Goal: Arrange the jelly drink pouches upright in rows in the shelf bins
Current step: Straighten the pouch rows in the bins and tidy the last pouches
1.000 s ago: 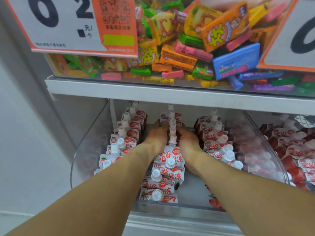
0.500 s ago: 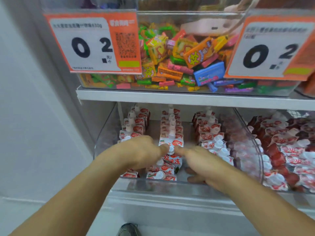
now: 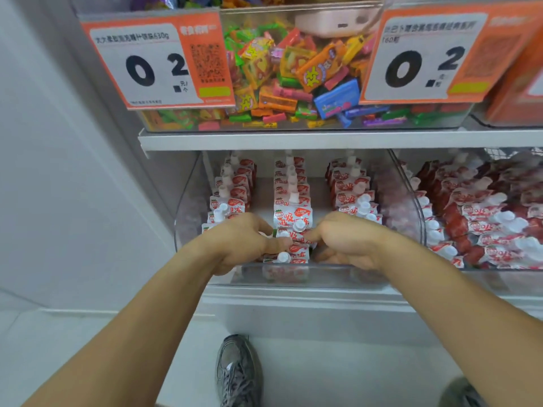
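Observation:
Red-and-white jelly drink pouches with white caps stand in three rows inside a clear shelf bin (image 3: 411, 201): a left row (image 3: 232, 183), a middle row (image 3: 292, 186) and a right row (image 3: 349, 183). My left hand (image 3: 244, 242) and my right hand (image 3: 346, 239) sit at the front of the middle row, one on each side. Both have curled fingers, and their thumbs press against the front pouches (image 3: 293, 242) from either side. The lowest front pouches are partly hidden by my hands.
A second bin (image 3: 484, 207) to the right holds several pouches lying in a loose pile. The shelf above carries a clear bin of mixed candy (image 3: 293, 74) with two orange price signs (image 3: 158, 60). A white wall stands on the left. My shoe (image 3: 238, 371) is on the floor below.
My hands have drawn back from deep in the middle row to its front end. The camera has pulled away and tilted, showing more of the shelf and the floor.

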Motion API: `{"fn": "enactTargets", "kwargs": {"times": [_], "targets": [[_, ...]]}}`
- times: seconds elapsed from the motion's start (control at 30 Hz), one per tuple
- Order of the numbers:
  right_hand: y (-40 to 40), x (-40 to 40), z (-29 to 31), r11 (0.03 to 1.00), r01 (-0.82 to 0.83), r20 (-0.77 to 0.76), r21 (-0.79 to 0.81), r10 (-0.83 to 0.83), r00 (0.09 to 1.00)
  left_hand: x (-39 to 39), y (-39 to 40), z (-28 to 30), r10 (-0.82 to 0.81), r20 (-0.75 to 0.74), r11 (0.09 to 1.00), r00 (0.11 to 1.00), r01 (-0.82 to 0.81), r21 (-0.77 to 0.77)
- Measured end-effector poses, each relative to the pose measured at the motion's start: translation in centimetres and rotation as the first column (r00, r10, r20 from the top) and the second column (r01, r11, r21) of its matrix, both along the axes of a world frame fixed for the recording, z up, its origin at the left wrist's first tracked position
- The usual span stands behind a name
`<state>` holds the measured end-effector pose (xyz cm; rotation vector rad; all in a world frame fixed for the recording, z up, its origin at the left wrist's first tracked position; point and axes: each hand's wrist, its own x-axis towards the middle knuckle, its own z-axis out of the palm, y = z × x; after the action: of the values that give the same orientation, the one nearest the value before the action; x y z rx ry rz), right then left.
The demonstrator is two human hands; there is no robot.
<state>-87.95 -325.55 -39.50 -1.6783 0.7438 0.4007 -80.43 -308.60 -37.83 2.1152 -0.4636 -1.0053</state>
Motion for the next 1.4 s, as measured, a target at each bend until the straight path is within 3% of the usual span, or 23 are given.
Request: {"fn": "enactTargets", "kwargs": {"times": [0.1,0.33,0.47,0.57,0.63,0.77,0.83,0.97,1.1,1.23,1.33,1.4], "targets": [[-0.4,0.4,-0.3,0.998,0.031,-0.017,0.059,-0.030,0.999,0.2,-0.1,-0.4,-0.068,0.038,0.997,0.997,0.067,0.032],[-0.2,0.3,0.1,0.995,0.051,-0.032,0.088,-0.048,0.998,0.0,-0.5,0.2,-0.103,-0.059,0.995,0.993,0.103,-0.007],[0.1,0.1,0.5,0.996,0.026,-0.030,0.091,-0.023,0.999,-0.1,-0.8,0.6,0.019,-0.146,0.999,0.989,-0.025,-0.036],[0.0,-0.1,0.5,0.990,0.027,-0.042,0.139,-0.022,0.999,0.3,-1.2,0.1,0.145,-0.086,0.989,0.986,-0.147,-0.011],[0.0,0.0,0.6,0.979,0.040,-0.037,0.201,-0.033,0.999,0.3,-1.6,-0.1,0.137,-0.158,0.989,0.978,-0.143,-0.028],[0.1,0.4,0.6,0.966,0.031,-0.039,0.256,-0.021,0.999,0.0,-2.5,-0.3,0.081,-0.145,0.997,0.986,-0.080,0.015],[-0.1,0.6,0.4,0.979,0.016,-0.040,0.203,-0.008,0.999,0.2,-2.6,-0.3,0.117,-0.165,0.993,0.979,-0.116,0.011],[0.2,0.8,-0.2,0.998,0.006,0.040,-0.067,-0.003,0.999,0.6,-3.1,-1.2,0.231,-0.086,0.973,0.969,-0.227,0.054],[1.3,1.2,-0.2,0.998,0.001,0.085,0.063,-0.007,0.996,0.6,-4.1,-1.9,0.167,-0.053,0.985,0.985,-0.164,0.056],[1.1,1.2,0.0,0.994,0.008,0.071,0.109,-0.016,0.997,1.2,-4.1,-2.7,0.150,-0.110,0.988,0.983,-0.144,0.055],[0.6,1.6,-0.5,0.997,-0.022,0.074,-0.067,0.027,0.997,2.0,-4.3,-2.5,0.201,-0.045,0.975,0.979,-0.196,0.101],[0.2,2.6,-0.5,0.980,0.047,0.165,-0.193,-0.015,0.986,3.0,-4.9,-2.2,0.312,-0.002,0.950,0.950,-0.312,0.024]]}}
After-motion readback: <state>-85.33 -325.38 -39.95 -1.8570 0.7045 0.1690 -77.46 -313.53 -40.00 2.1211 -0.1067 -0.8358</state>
